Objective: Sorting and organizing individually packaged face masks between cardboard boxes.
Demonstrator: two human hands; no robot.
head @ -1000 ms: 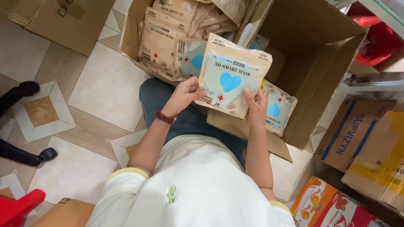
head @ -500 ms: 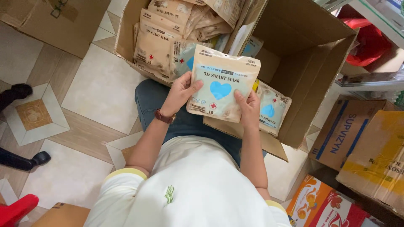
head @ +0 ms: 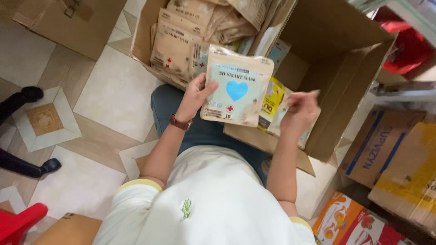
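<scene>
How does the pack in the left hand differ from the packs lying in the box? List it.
The held pack has a pale front with a blue heart; the packs in the box are tan, with no such heart visible. The held pack is lifted and gripped by the left hand; the box packs lie stacked and overlapping. Both are flat pouches with a small red cross.

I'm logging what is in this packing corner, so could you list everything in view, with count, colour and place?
Mask packet: one, beige with a blue heart, held up over the open box.
Open cardboard box: one, brown, on the floor ahead of the knees.
Beige packets: a stack, count unclear, in the box's left side.
Yellow packet: one, behind the held packet.
Closed cartons: several, brown, blue and yellow, at right.
Orange printed box: one, bottom right.
Red stool: one, bottom left.
Tiled floor: cream and tan.
Wristwatch: one, brown, on the left wrist.
Left hand: grips the packet's left edge.
Right hand: blurred, off the packet.
</scene>
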